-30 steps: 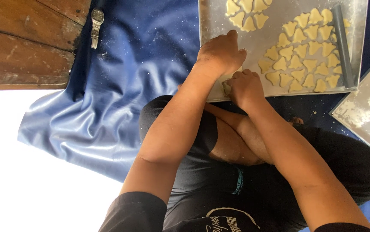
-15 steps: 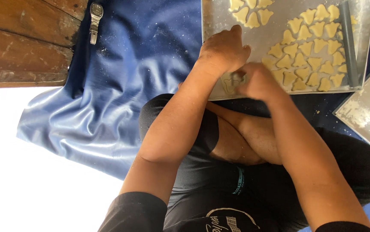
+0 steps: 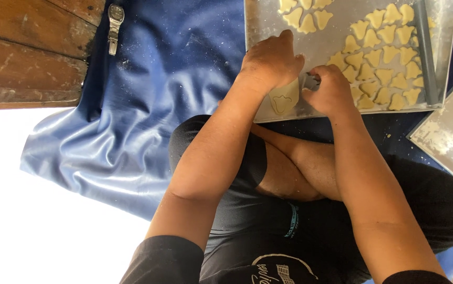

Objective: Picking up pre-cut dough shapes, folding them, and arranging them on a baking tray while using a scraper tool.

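Change: I see a cut dough piece (image 3: 284,98) exposed at the metal tray (image 3: 268,21) near edge, covered a second ago
Left hand (image 3: 271,63): fingers curled above it, holding nothing
Right hand (image 3: 330,90): fingers pinching a small metal cutter (image 3: 311,81)

— What's under the left hand (image 3: 271,63)?
— It covers part of the dough piece (image 3: 284,97). The cutter (image 3: 311,81) beside the right hand (image 3: 331,89) is mostly hidden.
— And the tray (image 3: 268,21)?
— Cut off beyond both hands by the top edge.

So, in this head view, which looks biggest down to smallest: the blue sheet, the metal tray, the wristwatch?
1. Blue sheet, partly hidden under the person.
2. Metal tray, cut off at the frame's top.
3. Wristwatch, clearly smallest.
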